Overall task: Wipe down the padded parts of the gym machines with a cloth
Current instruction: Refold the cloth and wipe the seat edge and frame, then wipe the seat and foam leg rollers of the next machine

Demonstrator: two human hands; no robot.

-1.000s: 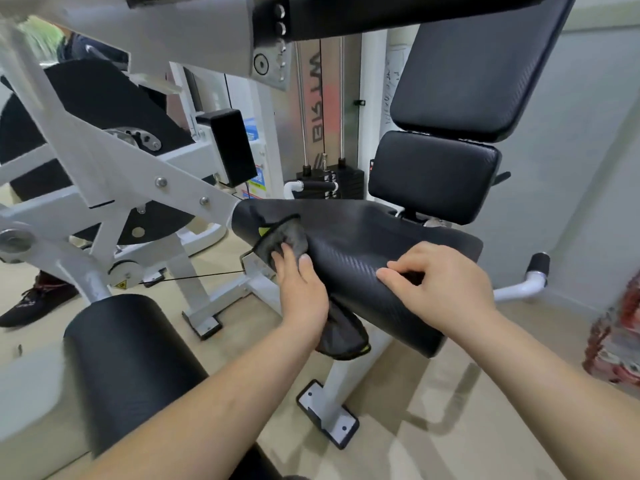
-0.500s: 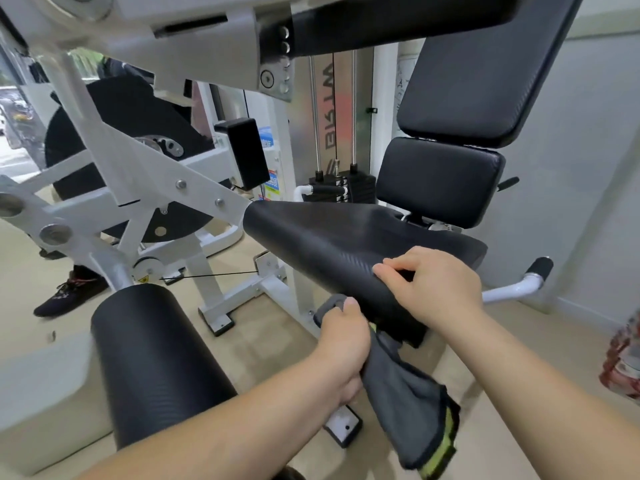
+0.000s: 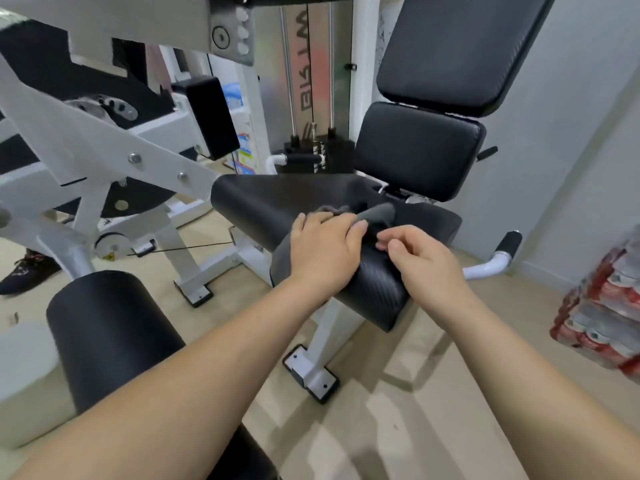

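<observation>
The grey cloth was draped across the seat pad and over its left edge. It was pressed down by the left hand, whose fingers were straightened. A fold was pinched by the curled fingers of the right hand.

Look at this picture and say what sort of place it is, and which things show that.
Most likely a gym. A white-framed exercise machine has a padded black seat, back pad and roller pad, and a weight stack stands behind it. The left hand presses a cloth on the seat.
</observation>
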